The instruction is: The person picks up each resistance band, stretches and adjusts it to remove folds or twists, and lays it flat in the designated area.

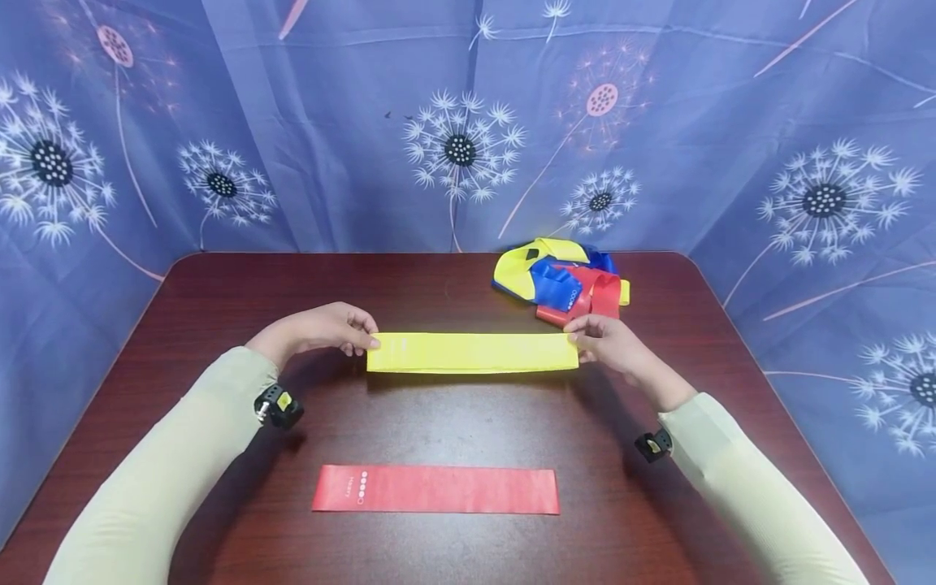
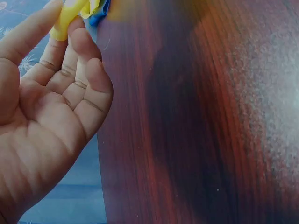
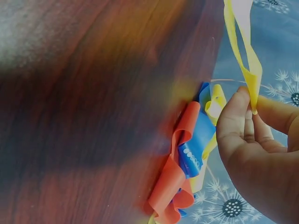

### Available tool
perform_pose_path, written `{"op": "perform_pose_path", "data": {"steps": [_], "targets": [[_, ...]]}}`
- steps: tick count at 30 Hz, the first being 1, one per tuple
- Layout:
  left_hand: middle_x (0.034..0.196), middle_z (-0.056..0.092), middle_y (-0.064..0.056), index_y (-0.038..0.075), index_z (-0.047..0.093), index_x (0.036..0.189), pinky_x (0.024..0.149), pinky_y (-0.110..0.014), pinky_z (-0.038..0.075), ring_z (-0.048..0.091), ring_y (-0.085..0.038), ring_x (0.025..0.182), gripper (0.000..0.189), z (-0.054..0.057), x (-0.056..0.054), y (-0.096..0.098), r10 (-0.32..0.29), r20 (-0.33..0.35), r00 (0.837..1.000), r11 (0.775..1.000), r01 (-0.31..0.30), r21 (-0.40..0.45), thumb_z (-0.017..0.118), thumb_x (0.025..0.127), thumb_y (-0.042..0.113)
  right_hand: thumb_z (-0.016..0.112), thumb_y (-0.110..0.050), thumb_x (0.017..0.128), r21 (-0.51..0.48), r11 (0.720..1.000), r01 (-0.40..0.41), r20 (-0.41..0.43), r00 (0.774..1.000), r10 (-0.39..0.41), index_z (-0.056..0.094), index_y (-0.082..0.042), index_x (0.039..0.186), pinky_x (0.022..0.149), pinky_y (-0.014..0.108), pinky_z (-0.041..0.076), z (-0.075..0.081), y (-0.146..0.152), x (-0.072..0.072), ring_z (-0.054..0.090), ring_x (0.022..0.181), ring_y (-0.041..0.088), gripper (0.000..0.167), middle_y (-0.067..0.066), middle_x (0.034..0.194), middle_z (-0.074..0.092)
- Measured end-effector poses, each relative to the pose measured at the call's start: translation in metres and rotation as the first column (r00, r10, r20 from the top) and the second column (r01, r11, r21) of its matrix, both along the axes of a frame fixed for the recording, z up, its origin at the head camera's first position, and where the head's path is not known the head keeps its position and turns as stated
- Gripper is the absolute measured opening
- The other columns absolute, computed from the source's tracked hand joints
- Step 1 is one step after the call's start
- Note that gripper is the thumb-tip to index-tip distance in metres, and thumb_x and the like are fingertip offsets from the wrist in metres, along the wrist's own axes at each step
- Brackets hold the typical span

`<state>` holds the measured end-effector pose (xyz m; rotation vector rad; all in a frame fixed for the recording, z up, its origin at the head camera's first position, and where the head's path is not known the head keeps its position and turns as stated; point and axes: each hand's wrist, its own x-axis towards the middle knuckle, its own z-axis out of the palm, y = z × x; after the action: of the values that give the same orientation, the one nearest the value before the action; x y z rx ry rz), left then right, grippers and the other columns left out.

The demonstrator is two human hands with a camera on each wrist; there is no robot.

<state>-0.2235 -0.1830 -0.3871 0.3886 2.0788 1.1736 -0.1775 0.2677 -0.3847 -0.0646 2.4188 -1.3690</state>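
Note:
A yellow resistance band is stretched out flat above the middle of the table. My left hand pinches its left end between thumb and fingers, and my right hand pinches the right end. In the right wrist view the yellow band shows as a loop of two layers narrowing into the fingertips. Closer to me, a red resistance band lies flat on the table, with white dots and small lettering near its left end.
Behind my right hand lies a loose pile of blue, red and yellow bands. The dark wood table meets blue curtains with a dandelion print at the back and sides.

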Motion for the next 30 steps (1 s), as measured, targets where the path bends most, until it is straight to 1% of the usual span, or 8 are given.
{"op": "perform_pose_path", "data": {"steps": [5,9,13,16,18,21,24,30], "targets": [[0.077,0.058,0.005,-0.002,0.061,0.104,0.073,-0.027,0.051,0.056,-0.012,0.074,0.019,0.004,0.003,-0.003,0.037,-0.03,0.999,0.999,-0.038,-0.011,0.07,0.092,0.011,0.058,-0.008,0.102,-0.007,1.0,-0.025,0.019,0.999,0.025,0.054,0.012,0.129,0.08,0.022,0.059,-0.004,0.001,0.0,0.062,0.084,0.012,0.034,0.003,0.098,0.061],[0.075,0.057,0.007,-0.005,0.06,0.108,0.072,-0.027,0.051,0.054,-0.01,0.072,0.023,0.005,0.004,-0.006,0.065,-0.047,0.997,0.998,-0.065,-0.013,0.07,0.092,0.009,0.06,-0.009,0.101,-0.004,0.999,-0.033,0.027,0.999,0.033,0.055,0.012,0.13,0.081,0.021,0.059,-0.005,0.001,0.0,0.064,0.087,0.01,0.035,0.007,0.103,0.063],[0.076,0.058,0.005,-0.009,0.059,0.118,0.071,-0.028,0.05,0.053,-0.01,0.071,0.033,0.003,0.005,-0.009,0.065,-0.062,0.996,0.997,-0.067,-0.034,0.07,0.093,0.01,0.063,-0.009,0.1,0.001,0.999,-0.045,0.024,0.999,0.045,0.056,0.012,0.129,0.083,0.024,0.06,-0.006,0.0,0.001,0.066,0.087,0.01,0.036,0.009,0.103,0.065],[0.078,0.061,0.005,-0.009,0.058,0.128,0.072,-0.029,0.051,0.054,-0.011,0.071,0.042,0.002,0.006,-0.011,0.062,-0.078,0.995,0.995,-0.068,-0.069,0.071,0.093,0.012,0.063,-0.008,0.099,-0.006,0.999,-0.052,0.023,0.998,0.052,0.057,0.013,0.127,0.084,0.025,0.061,-0.009,-0.001,0.002,0.067,0.086,0.01,0.035,0.008,0.101,0.066],[0.079,0.062,0.004,-0.008,0.059,0.132,0.073,-0.029,0.051,0.055,-0.012,0.072,0.046,0.002,0.008,-0.012,0.064,-0.089,0.994,0.993,-0.072,-0.091,0.072,0.093,0.014,0.063,-0.007,0.099,-0.011,0.999,-0.053,0.018,0.998,0.054,0.057,0.013,0.126,0.084,0.025,0.061,-0.009,-0.002,0.003,0.067,0.086,0.009,0.035,0.007,0.1,0.066],[0.079,0.062,0.005,-0.009,0.061,0.131,0.073,-0.03,0.052,0.055,-0.012,0.073,0.047,0.001,0.011,-0.014,0.07,-0.102,0.992,0.992,-0.08,-0.102,0.072,0.093,0.016,0.063,-0.006,0.099,-0.018,0.999,-0.049,0.01,0.999,0.05,0.057,0.014,0.125,0.082,0.023,0.06,-0.01,-0.003,0.003,0.067,0.084,0.008,0.033,0.004,0.098,0.066],[0.078,0.062,0.005,-0.01,0.063,0.127,0.074,-0.031,0.052,0.056,-0.012,0.073,0.044,0.001,0.013,-0.018,0.072,-0.116,0.991,0.991,-0.084,-0.104,0.072,0.093,0.016,0.063,-0.005,0.098,-0.025,0.999,-0.047,0.009,0.999,0.048,0.058,0.014,0.124,0.083,0.024,0.061,-0.01,-0.005,0.003,0.066,0.083,0.009,0.033,0.001,0.093,0.065],[0.089,0.067,0.006,-0.007,0.068,0.119,0.082,-0.032,0.055,0.059,-0.014,0.081,0.036,0.003,0.017,-0.022,0.09,-0.138,0.986,0.987,-0.107,-0.12,0.071,0.094,0.018,0.065,-0.007,0.098,-0.038,0.998,-0.045,0.011,0.999,0.045,0.058,0.013,0.123,0.083,0.026,0.061,-0.008,-0.008,0.005,0.067,0.082,0.011,0.033,-0.004,0.088,0.063]]}}
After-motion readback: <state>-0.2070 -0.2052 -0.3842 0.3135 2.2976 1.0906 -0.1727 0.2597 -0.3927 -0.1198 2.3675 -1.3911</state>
